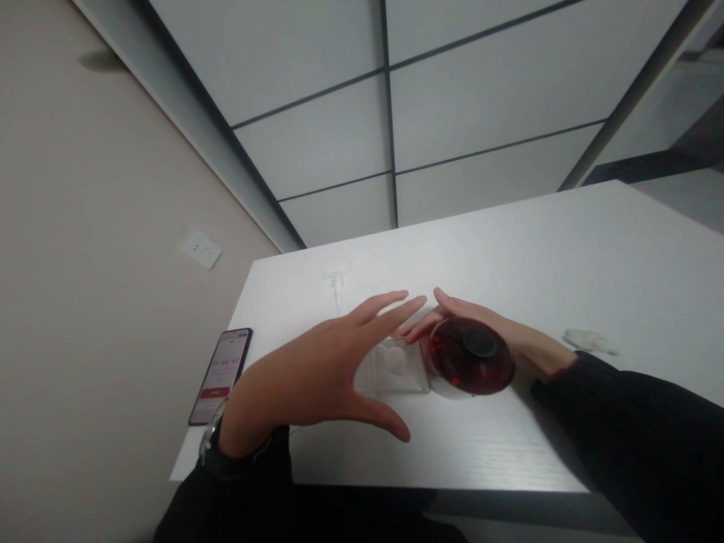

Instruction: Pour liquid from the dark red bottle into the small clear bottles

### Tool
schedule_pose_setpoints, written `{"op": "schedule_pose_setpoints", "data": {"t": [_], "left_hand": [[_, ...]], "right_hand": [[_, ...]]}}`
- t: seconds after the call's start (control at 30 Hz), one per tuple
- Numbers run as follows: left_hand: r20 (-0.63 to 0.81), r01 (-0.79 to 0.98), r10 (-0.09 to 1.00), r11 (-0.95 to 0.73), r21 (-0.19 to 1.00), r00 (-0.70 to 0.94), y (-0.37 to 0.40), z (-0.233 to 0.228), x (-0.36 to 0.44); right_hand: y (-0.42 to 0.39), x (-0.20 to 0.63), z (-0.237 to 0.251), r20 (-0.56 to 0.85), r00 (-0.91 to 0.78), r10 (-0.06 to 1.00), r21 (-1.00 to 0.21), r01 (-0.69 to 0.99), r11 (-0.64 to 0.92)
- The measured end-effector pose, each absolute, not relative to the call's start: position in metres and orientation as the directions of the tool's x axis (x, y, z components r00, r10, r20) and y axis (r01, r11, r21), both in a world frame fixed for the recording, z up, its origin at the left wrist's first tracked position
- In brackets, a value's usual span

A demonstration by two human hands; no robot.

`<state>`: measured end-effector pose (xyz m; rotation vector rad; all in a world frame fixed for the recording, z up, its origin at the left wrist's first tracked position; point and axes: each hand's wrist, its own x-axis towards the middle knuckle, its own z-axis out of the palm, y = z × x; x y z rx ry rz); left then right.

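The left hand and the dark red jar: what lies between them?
In the head view, a clear square container lies between the left hand and the dark red jar.

Left hand [317, 377] raised, palm inward, fingers [385, 305] spread straight, thumb extended low. Right hand [498, 332] reaching leftward from black sleeve, fingers extended, curved. Watch on left wrist. Fingertips of both hands nearly meeting.
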<state>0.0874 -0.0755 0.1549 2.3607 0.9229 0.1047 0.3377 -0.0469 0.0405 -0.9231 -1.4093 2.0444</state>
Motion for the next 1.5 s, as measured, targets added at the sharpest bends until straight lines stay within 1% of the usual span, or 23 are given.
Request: {"op": "schedule_pose_setpoints", "data": {"t": [0.07, 0.17, 0.23, 0.33, 0.4, 0.47, 0.63, 0.7, 0.83, 0.93, 1.1, 1.37, 1.5], "left_hand": [[-0.141, 0.59, 0.643, -0.565, 0.577, 0.753, -0.075, 0.155, 0.087], [-0.105, 0.598, 0.67, -0.568, 0.565, 0.735, -0.074, 0.153, 0.086], [-0.101, 0.566, 0.635, -0.592, 0.574, 0.766, -0.073, 0.152, 0.086], [-0.141, 0.544, 0.587, -0.597, 0.59, 0.797, -0.072, 0.148, 0.087], [-0.172, 0.582, 0.608, -0.582, 0.567, 0.775, -0.072, 0.146, 0.088], [-0.172, 0.615, 0.636, -0.585, 0.529, 0.752, -0.072, 0.145, 0.089], [-0.167, 0.615, 0.621, -0.631, 0.473, 0.765, -0.072, 0.147, 0.094], [-0.123, 0.613, 0.639, -0.639, 0.465, 0.759, -0.072, 0.149, 0.095], [0.026, 0.619, 0.712, -0.627, 0.473, 0.701, -0.072, 0.158, 0.093], [0.089, 0.631, 0.741, -0.623, 0.463, 0.666, -0.073, 0.164, 0.09], [0.172, 0.613, 0.742, -0.642, 0.461, 0.648, -0.073, 0.165, 0.09], [0.333, 0.596, 0.726, -0.686, 0.417, 0.602, -0.074, 0.166, 0.089], [0.342, 0.608, 0.738, -0.674, 0.42, 0.581, -0.074, 0.166, 0.089]], "right_hand": [[-0.047, 0.338, 0.04, -0.258, -0.66, 0.706, -0.936, -0.011, -0.352], [-0.046, 0.339, 0.04, -0.242, -0.666, 0.705, -0.941, -0.015, -0.337], [-0.047, 0.339, 0.042, -0.226, -0.66, 0.716, -0.948, -0.019, -0.316], [-0.049, 0.338, 0.044, -0.234, -0.638, 0.733, -0.947, -0.021, -0.321], [-0.051, 0.338, 0.045, -0.249, -0.632, 0.734, -0.941, -0.022, -0.338], [-0.051, 0.337, 0.044, -0.25, -0.639, 0.728, -0.94, -0.019, -0.339], [-0.047, 0.338, 0.042, -0.239, -0.649, 0.723, -0.951, 0.006, -0.309], [-0.046, 0.338, 0.042, -0.25, -0.651, 0.717, -0.946, 0.008, -0.323], [-0.049, 0.338, 0.046, -0.257, -0.631, 0.732, -0.942, -0.004, -0.335], [-0.051, 0.338, 0.048, -0.266, -0.623, 0.736, -0.936, -0.016, -0.352], [-0.052, 0.338, 0.047, -0.303, -0.604, 0.737, -0.921, -0.012, -0.388], [-0.052, 0.338, 0.049, -0.288, -0.619, 0.731, -0.931, 0.002, -0.366], [-0.052, 0.338, 0.051, -0.29, -0.613, 0.735, -0.937, 0.025, -0.349]]}}
